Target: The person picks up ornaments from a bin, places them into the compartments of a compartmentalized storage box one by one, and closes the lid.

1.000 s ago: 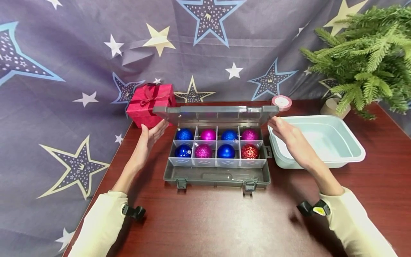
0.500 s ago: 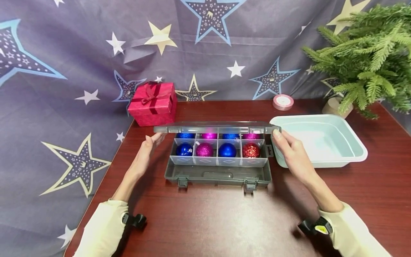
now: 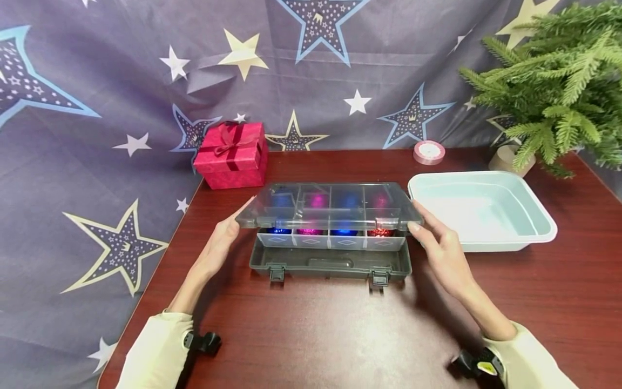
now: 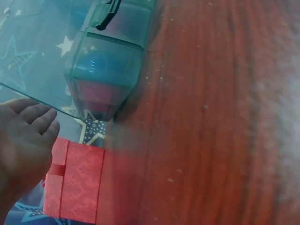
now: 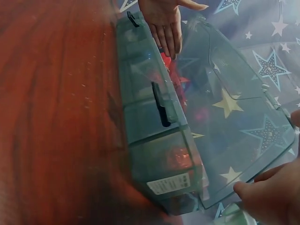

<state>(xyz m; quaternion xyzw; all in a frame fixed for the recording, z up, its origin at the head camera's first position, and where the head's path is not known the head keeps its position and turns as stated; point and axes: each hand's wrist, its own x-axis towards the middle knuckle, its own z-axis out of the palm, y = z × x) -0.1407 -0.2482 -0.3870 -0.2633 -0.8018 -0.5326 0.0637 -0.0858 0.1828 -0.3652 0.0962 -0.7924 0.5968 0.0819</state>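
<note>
A grey translucent compartment box (image 3: 330,265) stands on the table with its hinged clear lid (image 3: 335,202) tilted part way down over it. Several Christmas baubles, blue, pink and one red bauble (image 3: 380,232), sit in a white divided insert (image 3: 311,241); most show only through the lid. My left hand (image 3: 217,243) is at the lid's left edge with straight fingers, nearly flat in the left wrist view. My right hand (image 3: 444,251) holds the lid's right front corner between thumb and fingers. Two latches, including the right latch (image 3: 379,278), hang unfastened at the front.
A light-blue basin (image 3: 486,246) stands just right of the box, close to my right hand. Behind on the left is a red gift box (image 3: 232,156). A ribbon roll (image 3: 429,153) and an artificial fir tree (image 3: 544,92) are at the back right.
The lid has swung down toward me from nearly upright, covering the baubles. Both hands have come forward and down with its sides, and the right thumb is now on its corner.
</note>
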